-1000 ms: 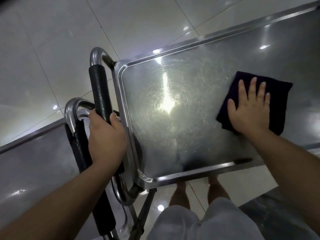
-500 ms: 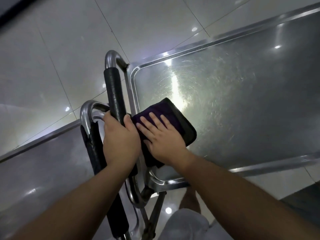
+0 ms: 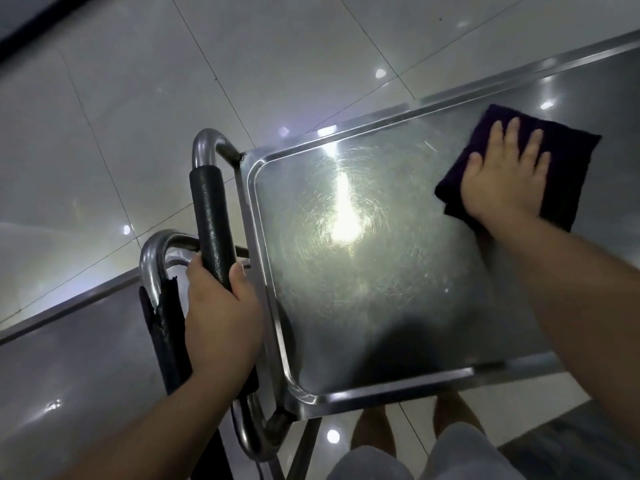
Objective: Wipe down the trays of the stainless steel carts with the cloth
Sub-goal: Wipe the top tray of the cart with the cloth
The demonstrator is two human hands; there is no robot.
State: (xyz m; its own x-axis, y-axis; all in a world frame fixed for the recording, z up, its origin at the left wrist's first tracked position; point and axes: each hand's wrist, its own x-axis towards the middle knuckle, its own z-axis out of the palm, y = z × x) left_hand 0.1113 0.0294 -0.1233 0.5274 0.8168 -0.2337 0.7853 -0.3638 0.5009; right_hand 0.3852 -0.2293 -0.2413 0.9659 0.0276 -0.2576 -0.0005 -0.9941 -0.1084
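Steel filled most of my view: the scuffed, shallow stainless steel tray [image 3: 363,271] of the cart lay in front of me with its long axis running away to my right, a second steel cart [image 3: 76,358] just beside it on my left. My left hand [image 3: 221,327] was clamped around the black foam-sleeved cart handle [image 3: 211,223], while my right hand [image 3: 505,178] lay flat, fingers spread, pressing the dark purple folded cloth [image 3: 568,157] onto the tray near its far rim, so the unwiped run toward the handle lay leftward of it. I could read no brand, label or writing anywhere.
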